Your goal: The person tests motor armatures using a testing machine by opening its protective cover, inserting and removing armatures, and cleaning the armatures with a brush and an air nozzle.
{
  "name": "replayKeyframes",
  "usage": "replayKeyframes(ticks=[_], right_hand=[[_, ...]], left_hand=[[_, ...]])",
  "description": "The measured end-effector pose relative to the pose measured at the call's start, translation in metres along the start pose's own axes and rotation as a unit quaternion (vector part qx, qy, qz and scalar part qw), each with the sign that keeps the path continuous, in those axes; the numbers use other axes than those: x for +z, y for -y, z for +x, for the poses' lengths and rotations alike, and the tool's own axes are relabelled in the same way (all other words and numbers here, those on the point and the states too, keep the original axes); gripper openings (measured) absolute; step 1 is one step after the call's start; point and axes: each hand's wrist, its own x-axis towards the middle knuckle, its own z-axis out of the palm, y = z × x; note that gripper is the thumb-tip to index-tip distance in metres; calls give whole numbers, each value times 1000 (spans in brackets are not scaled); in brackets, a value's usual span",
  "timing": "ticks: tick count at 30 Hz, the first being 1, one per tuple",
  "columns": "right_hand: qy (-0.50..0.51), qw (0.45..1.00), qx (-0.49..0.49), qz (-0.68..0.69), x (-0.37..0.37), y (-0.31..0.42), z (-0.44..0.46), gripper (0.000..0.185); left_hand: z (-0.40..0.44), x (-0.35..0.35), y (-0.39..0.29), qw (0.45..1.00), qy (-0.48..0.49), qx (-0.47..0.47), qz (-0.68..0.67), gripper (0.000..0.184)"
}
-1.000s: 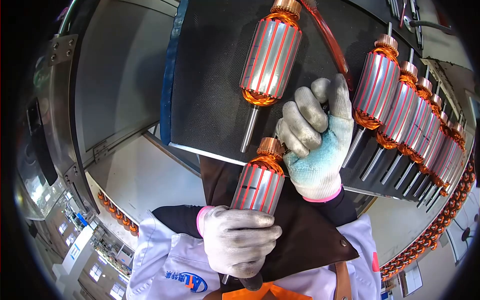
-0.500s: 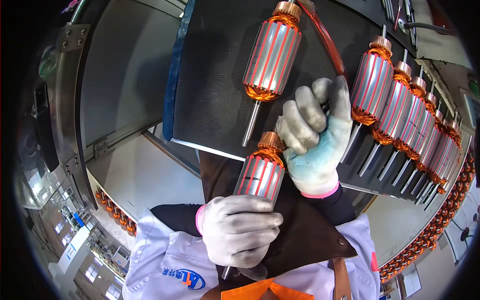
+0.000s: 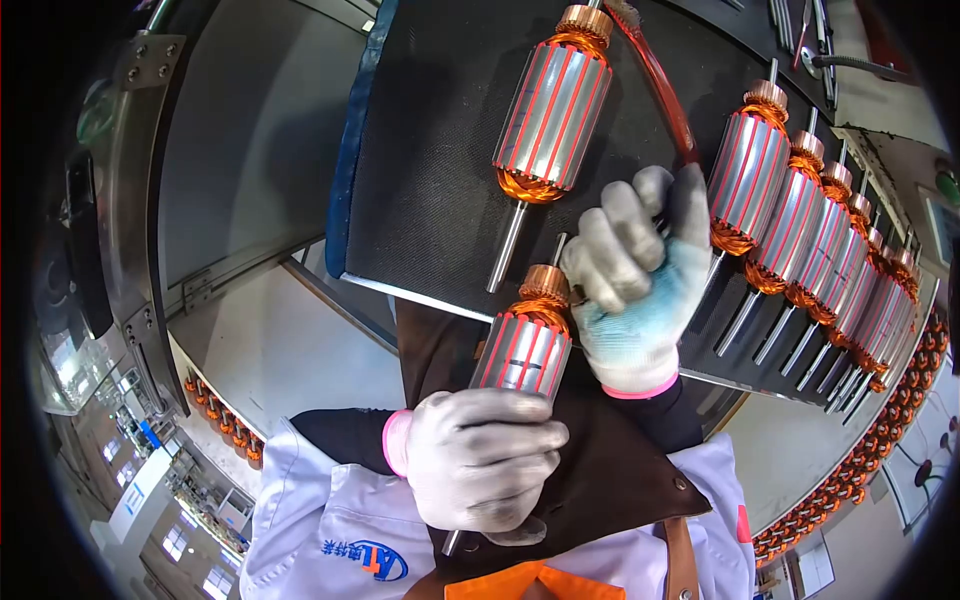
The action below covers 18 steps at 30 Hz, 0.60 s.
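Below the black, finely textured work surface, against the brown apron, a motor armature leans slightly, its silvery cylinder striped lengthwise in red and crossed by a dark mark. The left hand, in a pale knit glove, wraps its lower body. The right hand curls its fingers beside the top; whether it grips anything, I cannot tell. Glossy orange copper windings, a ribbed copper commutator and a slim metal shaft crown it.
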Motion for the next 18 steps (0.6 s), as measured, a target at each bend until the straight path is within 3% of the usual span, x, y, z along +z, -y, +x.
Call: replayKeyframes(ticks=[2, 4, 9, 18], right_hand=[[3, 996, 19, 86, -3, 2, 2, 35], [-6, 996, 19, 85, -5, -1, 2, 34], [-29, 997, 13, 69, -7, -2, 5, 33], [-43, 999, -14, 27, -7, -6, 2, 29]], left_hand=[[-3, 5, 3, 1000, -16, 16, 3, 18], [-5, 11, 7, 997, -50, 53, 6, 28], [-5, 14, 11, 995, -68, 76, 1, 26], [8, 7, 15, 995, 13, 99, -23, 13]])
